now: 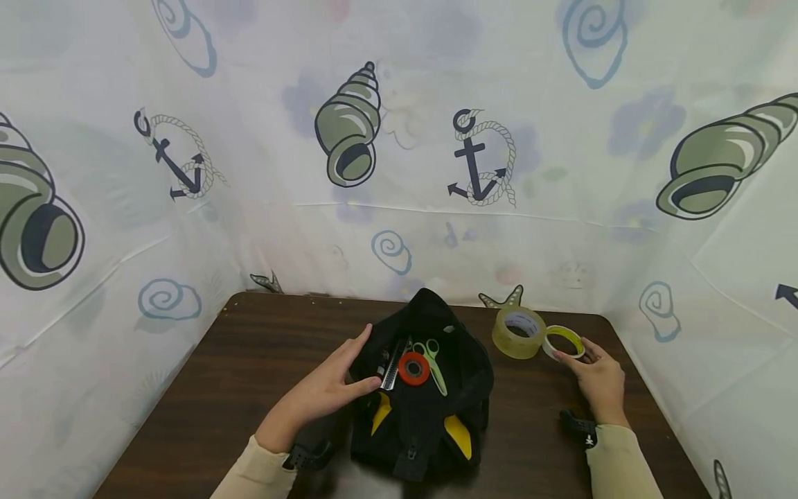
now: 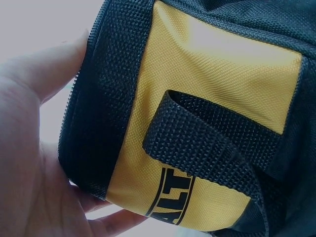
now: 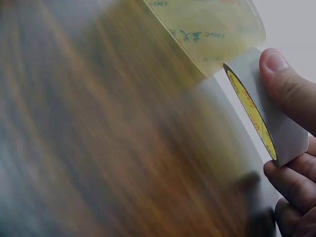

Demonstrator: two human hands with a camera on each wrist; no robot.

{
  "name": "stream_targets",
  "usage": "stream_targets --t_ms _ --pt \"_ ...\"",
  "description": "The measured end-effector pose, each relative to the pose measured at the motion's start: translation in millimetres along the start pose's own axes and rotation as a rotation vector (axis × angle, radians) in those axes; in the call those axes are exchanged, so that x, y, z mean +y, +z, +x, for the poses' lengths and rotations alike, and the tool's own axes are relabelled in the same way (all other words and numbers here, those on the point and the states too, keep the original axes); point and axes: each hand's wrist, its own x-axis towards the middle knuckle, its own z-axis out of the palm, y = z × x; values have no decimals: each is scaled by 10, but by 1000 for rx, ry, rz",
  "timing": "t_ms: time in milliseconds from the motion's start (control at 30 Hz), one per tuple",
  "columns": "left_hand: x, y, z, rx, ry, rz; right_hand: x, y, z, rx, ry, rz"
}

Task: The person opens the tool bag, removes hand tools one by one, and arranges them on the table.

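Observation:
A black and yellow tool bag (image 1: 408,423) stands unzipped on the table, its opening facing up. My left hand (image 1: 324,388) holds the bag's left rim, thumb over the edge; the left wrist view shows the yellow end panel (image 2: 217,59) and a black strap loop (image 2: 197,140). Inside lie green-handled scissors (image 1: 439,378), a red roll of tape (image 1: 402,371) and a slim silvery tool (image 1: 391,374). To the right, my right hand (image 1: 605,384) pinches a white roll of tape (image 3: 281,118) with a yellow inner core between thumb and fingers.
A wide roll of clear yellowish packing tape (image 1: 514,350) sits right beside the white roll, left of it. The dark wooden table (image 1: 249,374) is bordered by a printed white cloth (image 1: 411,173) at the back and sides.

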Motion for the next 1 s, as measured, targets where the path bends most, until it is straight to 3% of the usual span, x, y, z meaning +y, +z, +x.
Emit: stream_targets --t_ms 300,667,1000 --pt "12 5 -7 -2 7 6 17 47 14 3 -29 -9" --pt "30 -4 -11 -9 10 5 2 1 4 92 -59 -165" --pt "34 1 -5 -11 17 -9 -25 -57 -36 139 -54 -153"
